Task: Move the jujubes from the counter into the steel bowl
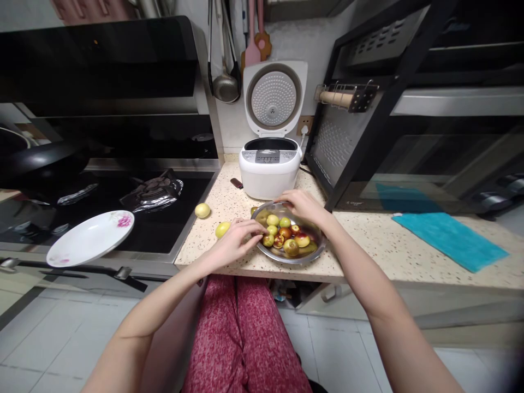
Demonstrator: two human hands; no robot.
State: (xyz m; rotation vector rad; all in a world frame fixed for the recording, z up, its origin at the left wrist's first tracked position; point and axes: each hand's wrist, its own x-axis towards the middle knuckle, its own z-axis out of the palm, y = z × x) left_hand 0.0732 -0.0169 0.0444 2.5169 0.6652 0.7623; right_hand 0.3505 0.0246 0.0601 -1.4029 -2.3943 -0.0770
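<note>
A shallow stainless steel bowl sits near the counter's front edge. In it lie several small round fruits, yellow-green to red-brown, which look like jujubes. My right hand holds the bowl's far rim, its fingertips bent over the edge. At the left rim is my left hand, fingers reaching toward the fruits with the thumb apart; nothing shows in its grasp. Just beyond that hand a yellow lemon-like fruit is partly covered. Another pale yellow fruit rests farther left, by the stove's edge.
Behind the bowl stands a white rice cooker with its lid raised. A white oval plate overhangs the front of the gas stove. To the right are a black oven rack and a turquoise cloth. Ladles hang on the wall.
</note>
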